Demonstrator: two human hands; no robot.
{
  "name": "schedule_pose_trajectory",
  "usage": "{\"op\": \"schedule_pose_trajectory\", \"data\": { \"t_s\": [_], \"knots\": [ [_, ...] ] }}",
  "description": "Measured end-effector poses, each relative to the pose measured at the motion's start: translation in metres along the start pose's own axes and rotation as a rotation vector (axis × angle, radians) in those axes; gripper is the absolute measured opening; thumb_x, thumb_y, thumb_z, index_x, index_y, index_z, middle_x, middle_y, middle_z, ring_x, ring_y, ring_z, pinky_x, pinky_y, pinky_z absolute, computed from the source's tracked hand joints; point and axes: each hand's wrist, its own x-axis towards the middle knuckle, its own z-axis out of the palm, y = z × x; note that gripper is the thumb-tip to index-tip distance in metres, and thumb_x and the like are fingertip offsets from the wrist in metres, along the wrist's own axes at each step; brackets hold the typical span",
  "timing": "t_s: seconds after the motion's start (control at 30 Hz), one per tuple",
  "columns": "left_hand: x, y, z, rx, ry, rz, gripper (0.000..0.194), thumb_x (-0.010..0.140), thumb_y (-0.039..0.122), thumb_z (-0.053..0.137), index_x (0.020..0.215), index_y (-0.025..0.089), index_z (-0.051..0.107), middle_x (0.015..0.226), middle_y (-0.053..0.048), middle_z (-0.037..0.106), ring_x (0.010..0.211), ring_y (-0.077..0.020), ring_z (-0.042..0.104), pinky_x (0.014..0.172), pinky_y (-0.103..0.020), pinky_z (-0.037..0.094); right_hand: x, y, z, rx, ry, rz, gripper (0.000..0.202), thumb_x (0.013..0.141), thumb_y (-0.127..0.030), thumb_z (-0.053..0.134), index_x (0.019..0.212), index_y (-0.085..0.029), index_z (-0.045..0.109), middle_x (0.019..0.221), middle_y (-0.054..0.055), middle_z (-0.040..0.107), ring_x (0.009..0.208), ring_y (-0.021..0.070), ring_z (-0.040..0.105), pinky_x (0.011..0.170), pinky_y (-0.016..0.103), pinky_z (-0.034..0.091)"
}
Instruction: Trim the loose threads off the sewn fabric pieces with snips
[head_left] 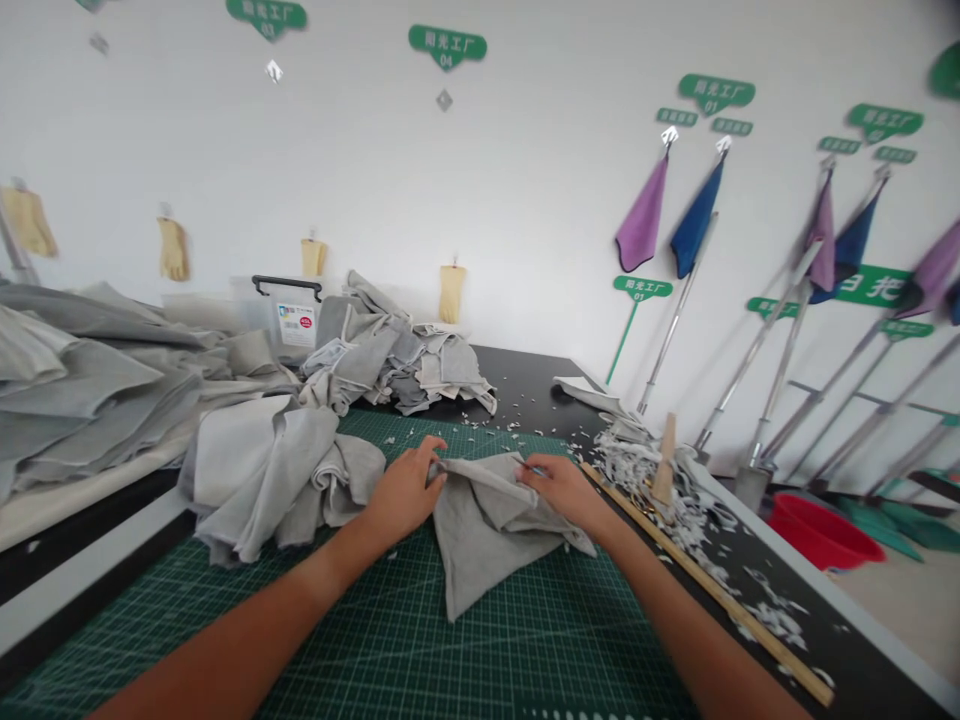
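Note:
A piece of grey cloth (484, 530) hangs between my two hands over the green cutting mat (360, 640), one corner pointing down toward me. My left hand (407, 487) pinches its upper left edge between thumb and fingers. On the other side, my right hand (559, 485) grips the folded upper right part; a small dark object shows at its fingertips, too blurred to name. Close to my left hand lies a heap of crumpled grey cloth (277, 470).
Stacked grey fabric (97, 370) fills the left. Behind are a cloth-scrap pile (397, 350) and a clear plastic box (255, 310). At right lie a wooden ruler (720, 590), white scraps (697, 510) and a wooden-handled tool (664, 465). A red basin (821, 530) stands beyond the table edge.

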Motion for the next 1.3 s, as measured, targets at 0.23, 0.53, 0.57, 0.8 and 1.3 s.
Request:
{"op": "schedule_pose_trajectory", "data": {
  "t_s": [0.23,0.53,0.57,0.8,1.3],
  "knots": [
    [0.0,0.001,0.001,0.053,-0.073,0.222,0.026,0.087,0.013,0.052,0.105,0.026,0.066,0.11,-0.003,0.067,0.106,-0.0233,0.056,0.096,-0.035,0.04,-0.024,-0.042,0.004,0.155,-0.318,-0.084,0.048,0.086,-0.065,0.061,0.099,-0.021,0.073,0.067,-0.003,0.053,0.06,0.0108,0.041,0.056,0.022,0.03],
    [-0.002,0.006,-0.005,-0.24,-0.053,0.093,0.021,0.098,0.035,0.043,0.105,0.026,0.061,0.092,0.001,0.07,0.082,-0.0196,0.064,0.072,-0.028,0.041,-0.041,-0.069,0.013,0.206,-0.233,-0.141,0.051,0.08,-0.062,0.072,0.116,-0.028,0.064,0.077,-0.004,0.054,0.071,0.0125,0.046,0.064,0.022,0.035],
    [-0.003,0.008,-0.006,-0.256,-0.064,0.08,0.021,0.098,0.036,0.043,0.104,0.026,0.061,0.089,0.002,0.069,0.078,-0.0187,0.063,0.07,-0.027,0.04,-0.043,-0.07,0.016,0.213,-0.209,-0.137,0.053,0.078,-0.062,0.073,0.117,-0.028,0.063,0.076,-0.005,0.053,0.07,0.0126,0.046,0.063,0.022,0.035],
    [-0.008,0.014,0.002,-0.246,-0.161,0.099,0.032,0.099,0.042,0.04,0.081,0.022,0.057,0.073,0.003,0.063,0.068,-0.0155,0.057,0.062,-0.025,0.034,-0.052,-0.075,0.031,0.048,-0.014,-0.163,0.034,0.079,-0.047,0.074,0.106,-0.03,0.06,0.079,-0.006,0.063,0.072,0.0153,0.056,0.067,0.023,0.036],
    [0.001,0.029,-0.034,-0.173,0.035,-0.03,0.022,0.087,0.025,0.053,0.101,0.03,0.069,0.086,0.003,0.071,0.078,-0.0187,0.063,0.066,-0.026,0.04,-0.03,-0.072,-0.022,0.239,0.538,-0.19,0.026,0.093,-0.039,0.06,0.076,-0.019,0.063,0.066,-0.004,0.049,0.064,0.0125,0.043,0.059,0.025,0.032]
  ]
}}
